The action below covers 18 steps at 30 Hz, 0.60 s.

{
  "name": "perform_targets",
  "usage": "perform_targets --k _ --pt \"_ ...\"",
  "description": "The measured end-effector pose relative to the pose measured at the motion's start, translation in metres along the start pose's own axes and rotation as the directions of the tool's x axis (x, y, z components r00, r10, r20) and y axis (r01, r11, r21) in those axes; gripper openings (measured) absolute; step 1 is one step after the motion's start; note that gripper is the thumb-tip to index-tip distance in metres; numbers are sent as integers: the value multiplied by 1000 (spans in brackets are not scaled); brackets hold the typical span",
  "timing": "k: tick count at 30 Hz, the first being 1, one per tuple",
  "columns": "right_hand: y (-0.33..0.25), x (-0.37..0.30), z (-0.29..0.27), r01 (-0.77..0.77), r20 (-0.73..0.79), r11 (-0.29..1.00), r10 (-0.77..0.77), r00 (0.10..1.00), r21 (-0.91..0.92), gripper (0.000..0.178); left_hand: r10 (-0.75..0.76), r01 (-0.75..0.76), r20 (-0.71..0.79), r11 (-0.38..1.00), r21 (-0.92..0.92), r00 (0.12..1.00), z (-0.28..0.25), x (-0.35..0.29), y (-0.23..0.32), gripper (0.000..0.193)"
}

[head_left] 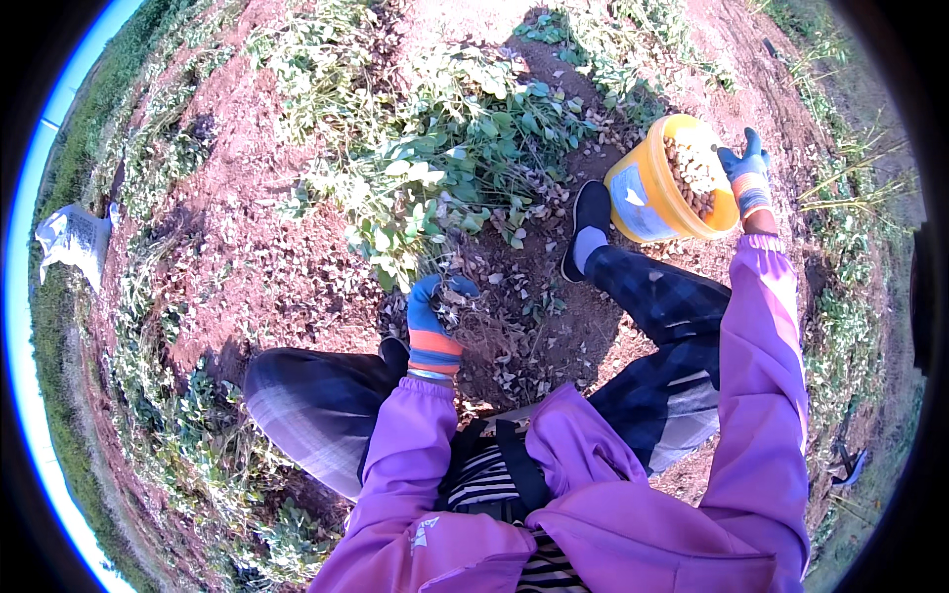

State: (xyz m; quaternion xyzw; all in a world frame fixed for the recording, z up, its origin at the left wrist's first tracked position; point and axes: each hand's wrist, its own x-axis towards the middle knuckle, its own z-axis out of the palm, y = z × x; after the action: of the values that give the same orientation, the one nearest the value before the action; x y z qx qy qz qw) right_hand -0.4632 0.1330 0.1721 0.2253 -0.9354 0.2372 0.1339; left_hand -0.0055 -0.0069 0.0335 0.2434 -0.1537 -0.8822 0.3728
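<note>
My left hand [431,318], in a blue glove with orange and grey bands, is closed round the root end of a bunch of peanut plants [400,232]. Their green leaves spread away from me over the soil, and the tangled roots [467,306] show beside the glove. At the right, a yellow bucket [647,188] leans with its mouth to the right. Unshelled peanuts [690,176] fill much of what shows inside it. My right hand [748,170], gloved the same way, is beside the bucket's rim with its fingers apart and nothing visible in them.
My dark shoe [591,219] rests against the bucket's left side, and my bent legs frame the soil [583,331], strewn with dry leaves. More uprooted plants [316,74] lie beyond. A white sack [77,237] is at the far left. Tall weeds [860,193] grow along the right.
</note>
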Motion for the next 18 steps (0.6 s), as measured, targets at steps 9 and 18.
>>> perform_targets --k 9,18 --pt "-44 -65 37 196 141 966 -220 965 167 45 185 -151 -282 979 140 941 19 -16 101 19" --pt "-75 -85 118 181 561 867 -446 697 464 36 845 -149 -533 533 833 44 -71 -182 454 60"
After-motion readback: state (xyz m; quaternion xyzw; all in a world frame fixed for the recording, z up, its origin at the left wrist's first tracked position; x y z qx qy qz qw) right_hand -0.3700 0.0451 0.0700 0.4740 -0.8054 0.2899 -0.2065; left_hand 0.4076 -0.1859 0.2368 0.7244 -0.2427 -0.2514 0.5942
